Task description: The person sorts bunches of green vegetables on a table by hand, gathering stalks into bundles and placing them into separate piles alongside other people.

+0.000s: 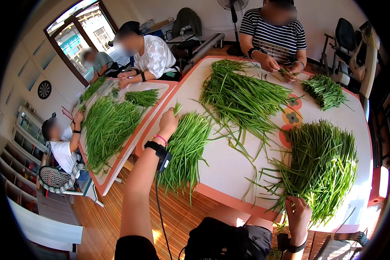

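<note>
Green stalks (177, 108) in outstretched left hand (169, 123); right hand (298, 213) curled low.

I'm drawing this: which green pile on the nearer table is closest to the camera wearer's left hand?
The leftmost pile, hanging over the table's edge beside that hand; the other piles lie farther right.

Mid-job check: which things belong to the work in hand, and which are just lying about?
Work:
- small green bunch in left hand
- near-left pile
- near-right pile, by right hand

Just about:
- dartboard
- standing fan
- black chair
</note>
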Demonstrator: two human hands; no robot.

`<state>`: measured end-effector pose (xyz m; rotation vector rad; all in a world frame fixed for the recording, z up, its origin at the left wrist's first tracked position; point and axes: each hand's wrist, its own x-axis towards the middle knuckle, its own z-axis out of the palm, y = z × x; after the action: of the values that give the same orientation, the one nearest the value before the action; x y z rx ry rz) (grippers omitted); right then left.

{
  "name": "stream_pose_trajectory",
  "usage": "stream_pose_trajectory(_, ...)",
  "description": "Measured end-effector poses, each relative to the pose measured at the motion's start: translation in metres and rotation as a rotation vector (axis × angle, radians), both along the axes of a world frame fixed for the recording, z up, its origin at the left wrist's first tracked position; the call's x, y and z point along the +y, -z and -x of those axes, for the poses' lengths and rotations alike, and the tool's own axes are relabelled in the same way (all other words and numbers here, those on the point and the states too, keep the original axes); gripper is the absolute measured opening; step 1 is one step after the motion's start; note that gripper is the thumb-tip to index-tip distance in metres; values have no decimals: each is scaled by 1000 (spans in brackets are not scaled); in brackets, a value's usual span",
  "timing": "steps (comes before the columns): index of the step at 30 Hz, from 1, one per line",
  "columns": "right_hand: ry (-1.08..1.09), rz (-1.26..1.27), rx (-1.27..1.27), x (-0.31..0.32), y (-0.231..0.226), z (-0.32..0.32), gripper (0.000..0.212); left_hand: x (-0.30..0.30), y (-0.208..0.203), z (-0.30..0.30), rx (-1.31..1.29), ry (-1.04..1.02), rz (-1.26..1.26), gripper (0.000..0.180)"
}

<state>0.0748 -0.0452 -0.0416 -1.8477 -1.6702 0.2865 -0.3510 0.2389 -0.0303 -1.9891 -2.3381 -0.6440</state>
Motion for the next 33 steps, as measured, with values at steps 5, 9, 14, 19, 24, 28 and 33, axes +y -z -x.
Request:
stream_pose_trajectory(5, -27, -47, -5, -1, 10, 7, 10, 26, 28, 41, -356, 65, 298, 78)
stream_pose_trajectory(9, -3, 0, -2, 2, 4, 12, 10, 33, 35, 27, -467, 2, 403, 102)
stream_pose_trajectory(14, -116, 21, -56, 19, -5, 18, 11, 34, 63, 85, -366, 19, -78, 72)
stream_pose_trajectory(19, 112, -52, -164, 29, -17, -10, 13, -29, -51, -89, -1222, 566, -99, 37)
stream_pose_trajectory(24, 328, -144, -213, 58, -44, -28, 13, -90, -66, -194, -1991, 894, 387, 26)
stream_pose_trajectory(28, 436, -257, -423, 91, -47, -68, 15, -96, -22, -265, -2472, 694, 766, 31)
stream_pose_trajectory(33, 444, -24, -472, 104, -32, -95, 17, -84, 30, -303, -2576, 462, 1077, 24)
